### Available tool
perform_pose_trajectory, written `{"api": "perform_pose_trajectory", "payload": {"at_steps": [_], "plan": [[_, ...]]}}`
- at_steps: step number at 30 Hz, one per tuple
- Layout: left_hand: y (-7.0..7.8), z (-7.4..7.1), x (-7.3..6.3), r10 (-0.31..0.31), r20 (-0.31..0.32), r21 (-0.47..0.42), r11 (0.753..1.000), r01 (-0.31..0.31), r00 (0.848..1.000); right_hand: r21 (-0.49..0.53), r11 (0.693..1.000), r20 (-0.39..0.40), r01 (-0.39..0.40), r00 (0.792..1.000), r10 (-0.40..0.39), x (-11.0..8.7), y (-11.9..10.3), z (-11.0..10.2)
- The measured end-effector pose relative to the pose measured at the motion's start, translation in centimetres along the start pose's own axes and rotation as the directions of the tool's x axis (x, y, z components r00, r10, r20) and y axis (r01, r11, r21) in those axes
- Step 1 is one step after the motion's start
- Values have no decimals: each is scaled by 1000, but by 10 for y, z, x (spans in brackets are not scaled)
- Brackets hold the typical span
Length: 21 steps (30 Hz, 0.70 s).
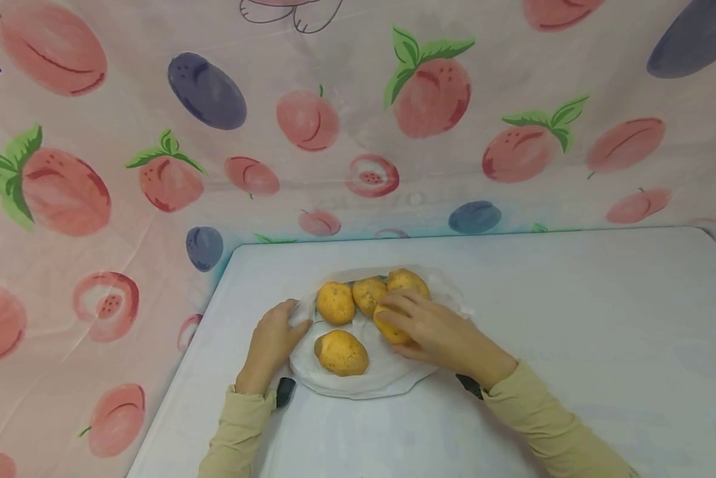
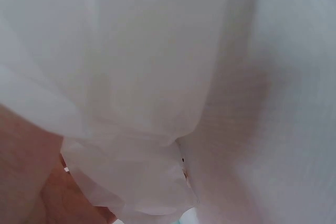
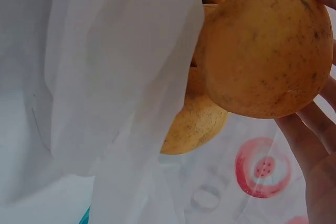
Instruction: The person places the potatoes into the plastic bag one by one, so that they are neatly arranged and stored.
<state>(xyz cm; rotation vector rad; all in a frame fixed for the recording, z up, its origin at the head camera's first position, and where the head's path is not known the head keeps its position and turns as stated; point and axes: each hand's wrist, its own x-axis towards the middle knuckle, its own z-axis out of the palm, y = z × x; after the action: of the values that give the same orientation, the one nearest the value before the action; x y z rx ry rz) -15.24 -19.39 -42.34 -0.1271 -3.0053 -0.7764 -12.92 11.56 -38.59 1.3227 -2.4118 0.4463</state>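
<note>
Several yellow-brown potatoes lie in a thin, crinkled white bag (image 1: 388,385), its rim spread wide on the table. One potato (image 1: 341,353) rests at the near left, apart from the others. At the back are a round potato (image 1: 337,303), a middle potato (image 1: 368,296) and a potato at the back right (image 1: 407,281). My right hand (image 1: 432,332) grips another potato (image 3: 268,51), fingers curved over it at the bag's right part. My left hand (image 1: 272,342) holds the bag's left rim, thumb on the inner side; the sheet partly hides its fingers in the left wrist view.
The bag stands on a white table (image 1: 573,332). A fruit-print cloth (image 1: 334,66) hangs behind the table and along its left side. Dark wrist-worn pieces show beside the left cuff (image 1: 232,425) and the right cuff (image 1: 531,405).
</note>
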Motion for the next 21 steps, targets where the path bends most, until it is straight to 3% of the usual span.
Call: {"api": "perform_pose_trajectory", "payload": {"at_steps": [10, 21], "plan": [[0, 0, -1, 5, -9, -10, 1000, -5, 1000, -21, 999, -26, 26, 999, -26, 1, 0, 8], [0, -2, 0, -8, 16, -11, 1000, 8, 1000, -48, 999, 14, 20, 1000, -19, 6, -1, 16]]}}
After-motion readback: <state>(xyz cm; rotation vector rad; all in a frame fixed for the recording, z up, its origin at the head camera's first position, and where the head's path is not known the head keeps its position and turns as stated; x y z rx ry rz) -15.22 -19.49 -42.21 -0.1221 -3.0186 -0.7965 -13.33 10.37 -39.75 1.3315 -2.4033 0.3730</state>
